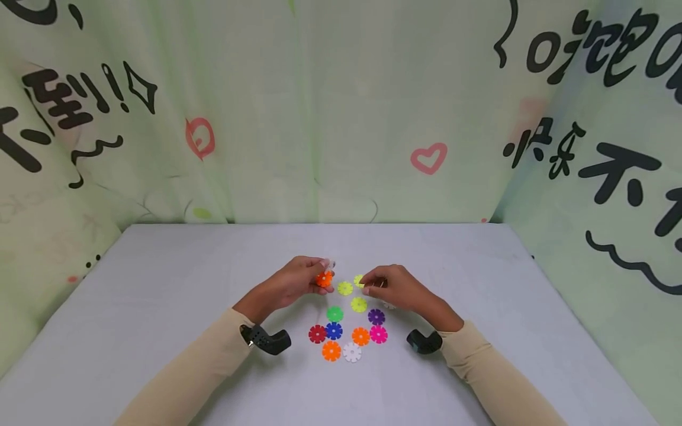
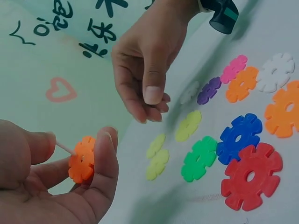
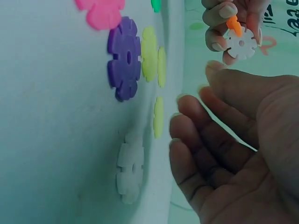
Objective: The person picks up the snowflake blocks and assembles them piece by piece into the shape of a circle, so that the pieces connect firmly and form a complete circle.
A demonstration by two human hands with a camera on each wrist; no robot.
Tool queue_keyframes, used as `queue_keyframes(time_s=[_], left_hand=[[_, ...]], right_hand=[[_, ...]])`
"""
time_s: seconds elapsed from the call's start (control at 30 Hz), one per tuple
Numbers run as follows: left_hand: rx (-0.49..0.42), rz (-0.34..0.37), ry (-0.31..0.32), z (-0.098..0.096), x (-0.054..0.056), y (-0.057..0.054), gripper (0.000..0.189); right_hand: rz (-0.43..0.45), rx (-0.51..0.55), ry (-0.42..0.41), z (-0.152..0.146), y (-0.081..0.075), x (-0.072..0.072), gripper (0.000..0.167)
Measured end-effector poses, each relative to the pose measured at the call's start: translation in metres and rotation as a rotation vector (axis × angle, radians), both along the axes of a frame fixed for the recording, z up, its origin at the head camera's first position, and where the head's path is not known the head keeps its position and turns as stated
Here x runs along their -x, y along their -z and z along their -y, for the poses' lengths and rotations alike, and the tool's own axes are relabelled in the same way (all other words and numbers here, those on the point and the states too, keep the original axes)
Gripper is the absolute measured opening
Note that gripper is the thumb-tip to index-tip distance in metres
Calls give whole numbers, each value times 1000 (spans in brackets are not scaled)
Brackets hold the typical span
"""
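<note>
My left hand (image 1: 296, 283) pinches a small orange notched plastic disc (image 2: 81, 163) joined edgewise to a white notched disc (image 3: 242, 46), held above the table. The white one shows its face in the right wrist view and only a thin edge in the left wrist view. Across from it, my right hand (image 1: 396, 286) hovers over the discs with loosely bent fingers and nothing between them. Close by on the table lie several yellow discs (image 1: 359, 305), a purple disc (image 3: 124, 58) and another white disc (image 3: 130, 170).
Nearer the front lie a green disc (image 1: 335, 313), a blue disc (image 1: 334, 331), a red disc (image 1: 317, 334), two orange discs (image 1: 331, 351), a pink disc (image 1: 379, 334) and a white disc (image 1: 352, 352). A pale cloth covers the table (image 1: 213, 248), with printed curtains (image 1: 341, 118) around it.
</note>
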State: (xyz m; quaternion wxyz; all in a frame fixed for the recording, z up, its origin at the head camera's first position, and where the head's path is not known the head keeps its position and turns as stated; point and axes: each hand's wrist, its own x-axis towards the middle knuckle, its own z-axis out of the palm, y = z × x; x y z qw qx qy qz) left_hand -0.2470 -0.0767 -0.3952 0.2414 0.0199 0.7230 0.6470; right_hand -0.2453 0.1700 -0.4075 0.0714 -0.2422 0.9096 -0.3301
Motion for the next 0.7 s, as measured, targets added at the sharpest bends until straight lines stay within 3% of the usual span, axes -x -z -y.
queue_keyframes(time_s=[0.2, 0.43, 0.57, 0.7], left_hand=[[-26, -7, 33, 2, -1, 2, 43], [-24, 3, 59, 4, 0, 5, 43], [-27, 13, 54, 6, -3, 5, 41], [-48, 18, 64, 6, -5, 5, 40]], right_hand=[[88, -2, -42, 3, 4, -5, 22], [86, -92, -55, 13, 7, -9, 31], [95, -113, -49, 15, 7, -9, 25], [98, -58, -67, 14, 6, -7, 18]])
